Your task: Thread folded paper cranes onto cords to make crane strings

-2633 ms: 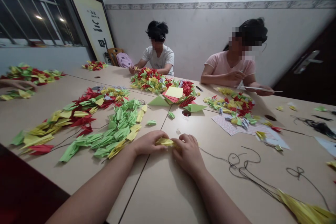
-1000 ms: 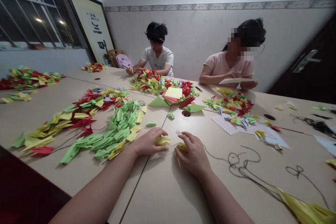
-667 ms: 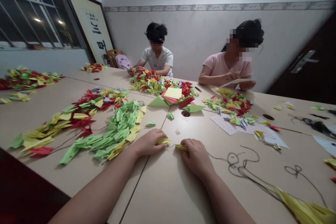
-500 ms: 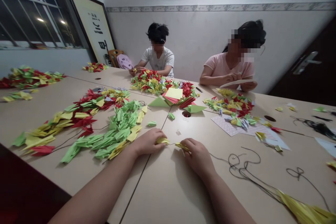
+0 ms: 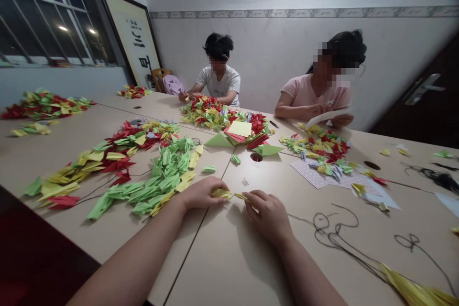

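Observation:
My left hand (image 5: 206, 192) is closed on a yellow folded paper crane (image 5: 222, 193) above the seam in the table. Facing it, my right hand (image 5: 268, 213) pinches a second yellow paper crane, whose tip points at the first. The tips nearly meet, and a dark cord (image 5: 304, 220) runs out from under my right hand toward loose coils. Left of my left hand lies a thick string of green folded paper cranes (image 5: 158, 177) with yellow ones along its edge. My fingertips partly hide both held pieces.
Beyond my hands lie square coloured papers (image 5: 239, 128) and a heap of paper cranes (image 5: 204, 114). Two people sit across the table, one holding a white sheet (image 5: 322, 117). Tangled cord (image 5: 337, 234) and yellow folded paper (image 5: 412, 289) lie at right; a hole (image 5: 256, 157) pierces the tabletop.
My right hand has moved slightly left, bringing its yellow crane closer to the one in my left hand; the cord gap between them has narrowed. The view has shifted slightly.

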### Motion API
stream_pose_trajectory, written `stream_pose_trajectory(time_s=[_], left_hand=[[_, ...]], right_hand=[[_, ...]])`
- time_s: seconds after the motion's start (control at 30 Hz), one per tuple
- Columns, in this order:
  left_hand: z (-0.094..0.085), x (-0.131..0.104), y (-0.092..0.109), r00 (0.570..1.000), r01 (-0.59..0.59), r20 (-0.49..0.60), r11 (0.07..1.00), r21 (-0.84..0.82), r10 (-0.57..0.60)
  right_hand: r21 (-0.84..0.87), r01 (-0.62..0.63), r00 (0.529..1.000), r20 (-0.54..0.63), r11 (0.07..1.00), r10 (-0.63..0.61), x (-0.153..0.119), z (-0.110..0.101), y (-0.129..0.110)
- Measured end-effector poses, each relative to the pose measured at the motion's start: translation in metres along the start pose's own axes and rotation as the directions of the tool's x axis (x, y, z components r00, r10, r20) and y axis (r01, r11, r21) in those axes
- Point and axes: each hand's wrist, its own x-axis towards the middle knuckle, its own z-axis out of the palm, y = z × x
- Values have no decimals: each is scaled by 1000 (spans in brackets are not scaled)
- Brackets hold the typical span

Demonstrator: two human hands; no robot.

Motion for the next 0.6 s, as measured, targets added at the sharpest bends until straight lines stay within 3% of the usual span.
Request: stream_pose_trajectory(time_s=[0.23,0.6], left_hand=[[0,-1,-1,997,72,-36,997,-14,-72],[1,-1,3,997,75,-28,995,-69,-77]], right_hand=[[-7,62,994,-91,998,-62,1,0,-1],[-102,-34,998,50,994,39,1,5,-2]])
